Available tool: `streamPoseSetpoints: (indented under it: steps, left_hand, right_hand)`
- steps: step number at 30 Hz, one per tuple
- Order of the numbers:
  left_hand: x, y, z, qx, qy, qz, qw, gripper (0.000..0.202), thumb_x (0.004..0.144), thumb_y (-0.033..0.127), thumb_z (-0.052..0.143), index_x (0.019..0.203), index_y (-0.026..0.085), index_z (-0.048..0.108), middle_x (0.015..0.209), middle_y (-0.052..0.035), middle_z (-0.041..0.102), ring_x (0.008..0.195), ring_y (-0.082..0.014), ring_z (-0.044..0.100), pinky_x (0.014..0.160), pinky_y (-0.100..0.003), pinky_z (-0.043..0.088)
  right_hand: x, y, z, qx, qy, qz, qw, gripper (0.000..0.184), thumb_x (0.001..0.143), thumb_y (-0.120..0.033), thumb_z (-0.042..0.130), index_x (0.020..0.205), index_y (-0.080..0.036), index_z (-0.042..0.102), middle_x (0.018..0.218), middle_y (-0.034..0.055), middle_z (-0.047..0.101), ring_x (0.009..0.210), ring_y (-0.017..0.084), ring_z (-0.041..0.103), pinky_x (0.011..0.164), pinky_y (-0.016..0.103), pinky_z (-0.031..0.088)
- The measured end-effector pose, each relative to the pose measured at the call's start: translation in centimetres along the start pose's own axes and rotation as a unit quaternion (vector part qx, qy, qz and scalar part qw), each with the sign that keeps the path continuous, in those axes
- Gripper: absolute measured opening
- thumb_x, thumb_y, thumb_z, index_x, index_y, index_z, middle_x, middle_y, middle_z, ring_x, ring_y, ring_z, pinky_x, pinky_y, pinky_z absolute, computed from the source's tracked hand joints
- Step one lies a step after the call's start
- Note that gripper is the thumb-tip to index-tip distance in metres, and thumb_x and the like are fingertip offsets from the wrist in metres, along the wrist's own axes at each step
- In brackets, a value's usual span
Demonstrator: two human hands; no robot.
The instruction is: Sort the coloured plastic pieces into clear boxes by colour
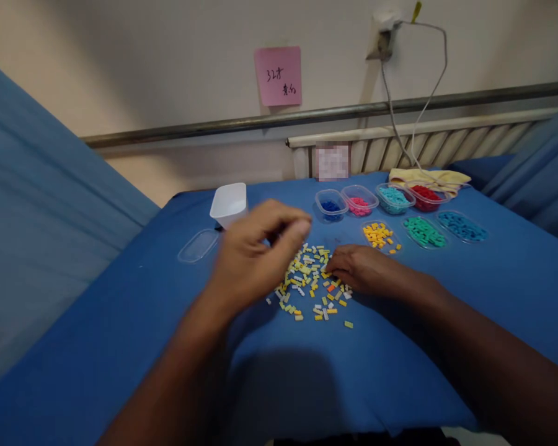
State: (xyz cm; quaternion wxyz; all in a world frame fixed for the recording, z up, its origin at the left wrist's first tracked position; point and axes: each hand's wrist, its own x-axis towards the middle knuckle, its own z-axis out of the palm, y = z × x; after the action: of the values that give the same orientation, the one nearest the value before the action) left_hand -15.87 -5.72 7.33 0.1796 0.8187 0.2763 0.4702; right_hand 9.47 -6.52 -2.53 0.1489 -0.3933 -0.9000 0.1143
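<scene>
A loose pile of small toy bricks (pixel 307 270), mostly yellow, pale yellow and white, lies spread on the blue cloth. Over the pile's left side hovers my left hand (pixel 255 254), slightly blurred, its thumb and fingers curled together; whatever they hold, if anything, is hidden. My right hand (pixel 360 267) rests at the pile's right edge, fingertips pinched down among the bricks. What is between those fingertips is too small to make out. One orange brick (pixel 331 288) shows just below the right fingers.
Clear tubs of dark blue (pixel 331 206), pink (pixel 360 206), light blue (pixel 395 197) and red bricks (pixel 426 194) line the back. Nearer sit yellow (pixel 378 235), green (pixel 424 231) and teal bricks (pixel 462 226). At left are a white container (pixel 229 203) and clear lid (pixel 198 246).
</scene>
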Motion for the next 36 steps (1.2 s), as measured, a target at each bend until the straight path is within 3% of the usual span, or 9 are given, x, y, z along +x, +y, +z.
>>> streamPoseSetpoints:
  steps: [4,7,12,17,23,28,36]
  left_hand:
    - [-3.6,-3.3,3.6,0.131,-0.212,-0.035,0.968,0.021,0.109,0.024,0.062,0.108,0.021,0.082,0.101,-0.0069,0.075,0.099,-0.0213,0.071,0.088,-0.035,0.057]
    - [-4.9,-4.3,5.5,0.207,-0.282,-0.047,0.936,0.022,0.108,0.026,0.062,0.111,0.022,0.084,0.104,-0.0085,0.073,0.102,-0.0243,0.07,0.088,-0.037,0.056]
    - [-4.0,-3.8,6.0,0.262,-0.311,-0.063,0.911,0.019,0.106,0.029,0.067,0.105,0.02,0.084,0.103,-0.0088,0.072,0.098,-0.0253,0.067,0.087,-0.04,0.053]
    - [-3.9,-3.7,5.9,0.26,-0.322,-0.054,0.909,0.017,0.105,0.029,0.068,0.107,0.021,0.083,0.105,-0.0084,0.071,0.098,-0.0248,0.066,0.085,-0.038,0.05]
    - [-4.1,-3.9,5.7,0.257,-0.326,-0.034,0.909,0.02,0.106,0.024,0.061,0.099,0.02,0.079,0.105,-0.0084,0.071,0.095,-0.024,0.066,0.082,-0.038,0.049]
    - [-4.1,-4.1,4.0,0.211,-0.3,-0.075,0.927,0.022,0.109,0.023,0.056,0.109,0.019,0.077,0.108,-0.008,0.072,0.101,-0.0232,0.068,0.086,-0.036,0.051]
    - [-4.7,-2.2,3.2,0.197,-0.374,-0.02,0.906,0.028,0.101,0.022,0.062,0.123,0.022,0.078,0.114,-0.0104,0.067,0.108,-0.0282,0.064,0.095,-0.043,0.052]
  right_hand:
    - [0.0,0.1,-0.2,-0.01,-0.037,0.02,0.999,0.02,0.109,-0.021,0.062,0.109,-0.018,0.082,0.103,0.0095,0.078,0.093,0.022,0.07,0.084,0.032,0.048]
    - [0.1,0.2,-0.2,-0.028,-0.052,0.018,0.998,0.023,0.112,-0.024,0.059,0.111,-0.018,0.081,0.102,0.0098,0.077,0.092,0.021,0.068,0.082,0.032,0.046]
    - [0.1,0.6,0.2,-0.03,-0.036,0.014,0.999,0.023,0.111,-0.023,0.059,0.104,-0.018,0.079,0.099,0.0088,0.076,0.089,0.02,0.066,0.079,0.031,0.043]
    - [-1.3,1.1,-0.4,-0.021,0.018,0.022,0.999,0.021,0.109,-0.024,0.061,0.096,-0.018,0.077,0.091,0.0071,0.072,0.082,0.019,0.064,0.076,0.031,0.042]
    - [-2.5,0.8,-1.6,-0.008,-0.049,-0.004,0.999,0.023,0.108,-0.021,0.06,0.092,-0.019,0.076,0.092,0.0058,0.07,0.081,0.018,0.063,0.073,0.03,0.043]
    - [-2.3,0.3,-1.6,0.01,-0.045,-0.002,0.999,0.023,0.109,-0.023,0.059,0.099,-0.022,0.08,0.098,0.0064,0.074,0.086,0.019,0.066,0.077,0.029,0.047]
    - [-2.2,-0.5,-1.7,0.037,-0.085,0.006,0.996,0.021,0.109,-0.021,0.06,0.096,-0.021,0.076,0.095,0.0054,0.074,0.087,0.02,0.068,0.079,0.031,0.048]
